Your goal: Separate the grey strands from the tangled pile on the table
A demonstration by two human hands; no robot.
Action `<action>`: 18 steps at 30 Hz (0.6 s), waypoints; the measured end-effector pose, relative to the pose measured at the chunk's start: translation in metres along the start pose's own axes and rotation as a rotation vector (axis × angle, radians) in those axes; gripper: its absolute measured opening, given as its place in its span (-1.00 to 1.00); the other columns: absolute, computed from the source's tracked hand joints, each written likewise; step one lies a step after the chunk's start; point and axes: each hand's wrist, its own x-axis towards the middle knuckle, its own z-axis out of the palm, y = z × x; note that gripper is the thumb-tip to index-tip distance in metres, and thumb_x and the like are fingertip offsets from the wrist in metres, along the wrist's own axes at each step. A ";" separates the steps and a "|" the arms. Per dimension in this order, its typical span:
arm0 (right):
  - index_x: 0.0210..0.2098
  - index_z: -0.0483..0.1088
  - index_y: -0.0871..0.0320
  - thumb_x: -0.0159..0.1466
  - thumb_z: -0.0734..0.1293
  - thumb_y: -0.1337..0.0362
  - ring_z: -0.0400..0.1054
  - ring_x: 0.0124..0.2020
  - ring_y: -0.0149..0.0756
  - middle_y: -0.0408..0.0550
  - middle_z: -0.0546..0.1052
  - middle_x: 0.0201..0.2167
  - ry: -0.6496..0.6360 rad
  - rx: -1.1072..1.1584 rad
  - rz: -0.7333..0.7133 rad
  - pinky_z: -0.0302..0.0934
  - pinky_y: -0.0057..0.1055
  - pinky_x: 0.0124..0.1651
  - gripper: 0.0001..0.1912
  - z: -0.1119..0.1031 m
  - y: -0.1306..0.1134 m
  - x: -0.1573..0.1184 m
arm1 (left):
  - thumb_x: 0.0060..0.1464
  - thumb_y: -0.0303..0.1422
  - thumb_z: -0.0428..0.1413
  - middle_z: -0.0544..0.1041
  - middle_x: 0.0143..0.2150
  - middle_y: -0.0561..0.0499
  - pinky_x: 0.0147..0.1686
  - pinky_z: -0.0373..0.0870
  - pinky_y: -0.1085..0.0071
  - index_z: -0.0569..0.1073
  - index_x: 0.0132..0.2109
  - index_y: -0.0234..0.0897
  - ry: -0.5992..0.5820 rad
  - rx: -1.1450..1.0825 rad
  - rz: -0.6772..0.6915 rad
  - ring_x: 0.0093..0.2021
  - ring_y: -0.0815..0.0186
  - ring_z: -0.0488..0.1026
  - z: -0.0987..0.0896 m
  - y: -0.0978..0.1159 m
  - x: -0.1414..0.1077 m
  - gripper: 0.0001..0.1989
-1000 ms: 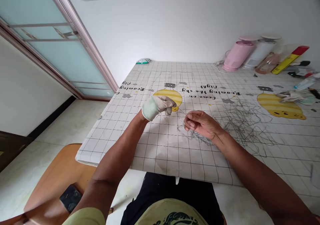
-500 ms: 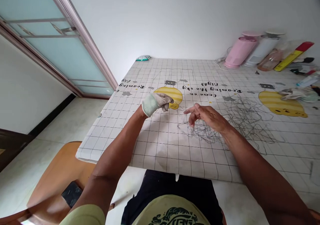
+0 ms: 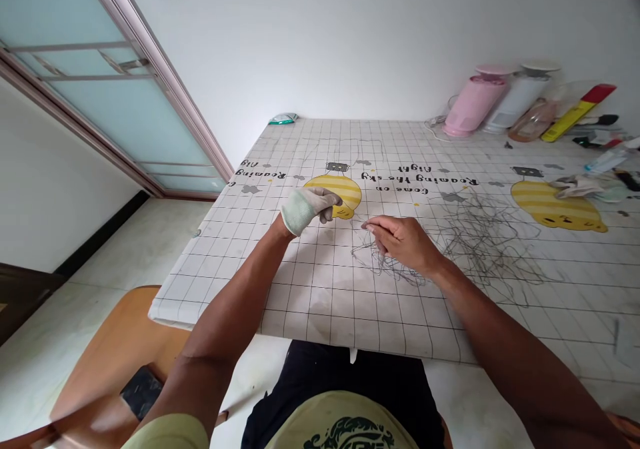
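My left hand [image 3: 313, 208], in a pale knitted work glove, is closed in a pinch above the table. A faint strand of thin wire [image 3: 354, 223] shows between its fingertips and my right hand. My right hand [image 3: 400, 239] is bare, with thumb and forefinger pressed together near that strand. Its fingers cover the exact grip. Under and beside it lies a loose bundle of thin dark wires [image 3: 400, 272]. A larger tangle of the same wires [image 3: 487, 249] spreads on the table to the right.
The table wears a white checked cloth [image 3: 310, 296]. At the back right stand a pink cylindrical device [image 3: 475, 102], a white one [image 3: 517, 99] and a yellow-red box [image 3: 575, 116]. Another glove [image 3: 583, 186] lies at right. A green-white packet [image 3: 283, 118] sits at the back left corner. A wooden chair [image 3: 105, 349] is at left.
My right hand has turned over and closed from loosely spread fingers into a pinch. My left hand keeps its pinch almost in place. The view has shifted slightly.
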 end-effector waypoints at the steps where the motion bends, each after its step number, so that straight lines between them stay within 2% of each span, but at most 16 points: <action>1: -0.16 0.59 0.02 0.50 0.30 -0.06 0.20 -0.60 -0.36 -0.19 0.39 -0.60 0.041 -0.041 -0.037 0.09 -0.35 -0.50 -0.65 0.003 0.001 0.000 | 0.25 -0.36 0.19 0.53 -0.55 0.00 -0.47 0.37 0.45 0.62 -0.27 -0.35 0.011 0.005 0.003 -0.54 0.40 0.42 0.001 0.001 -0.001 -0.83; 4: -0.19 0.56 0.00 0.48 0.32 -0.07 0.14 -0.58 -0.34 -0.17 0.37 -0.58 0.057 -0.091 -0.098 0.00 -0.32 -0.49 -0.67 0.012 0.001 -0.002 | 0.25 -0.36 0.18 0.53 -0.55 0.00 -0.45 0.37 0.45 0.63 -0.28 -0.34 0.026 0.029 0.017 -0.54 0.41 0.41 0.001 0.002 -0.004 -0.82; 9: -0.08 0.54 0.00 0.45 0.35 -0.10 0.24 -0.54 -0.29 -0.12 0.46 -0.52 -0.049 -0.041 -0.087 0.08 -0.31 -0.46 -0.68 0.016 0.003 -0.006 | 0.24 -0.36 0.21 0.54 -0.55 0.02 -0.45 0.37 0.46 0.64 -0.27 -0.34 -0.011 0.070 0.023 -0.55 0.43 0.40 -0.003 -0.001 -0.002 -0.84; 13: 0.00 0.55 0.00 0.51 0.29 -0.03 0.25 -0.56 -0.32 -0.12 0.53 -0.48 -0.080 -0.154 -0.110 0.10 -0.32 -0.45 -0.69 0.011 0.008 -0.007 | 0.24 -0.33 0.24 0.54 -0.55 0.01 -0.47 0.38 0.47 0.63 -0.25 -0.36 -0.081 0.068 0.037 -0.57 0.42 0.40 -0.011 -0.006 0.001 -0.83; 16: 0.02 0.56 -0.01 0.54 0.25 0.01 0.31 -0.52 -0.30 -0.08 0.58 -0.41 -0.003 -0.203 -0.148 0.15 -0.31 -0.44 -0.69 0.007 0.012 -0.005 | 0.31 -0.13 0.21 0.62 -0.44 -0.08 -0.36 0.49 0.42 0.62 -0.17 -0.38 -0.133 -0.022 0.068 -0.48 0.37 0.51 -0.017 -0.008 0.002 -0.66; 18: 0.02 0.56 -0.03 0.54 0.25 0.01 0.34 -0.50 -0.28 -0.06 0.60 -0.37 0.050 -0.198 -0.172 0.19 -0.30 -0.43 -0.70 0.004 0.014 -0.003 | 0.32 0.03 0.17 0.67 -0.32 -0.17 -0.24 0.56 0.36 0.60 -0.14 -0.38 -0.122 -0.138 0.082 -0.37 0.28 0.60 -0.020 -0.008 0.003 -0.53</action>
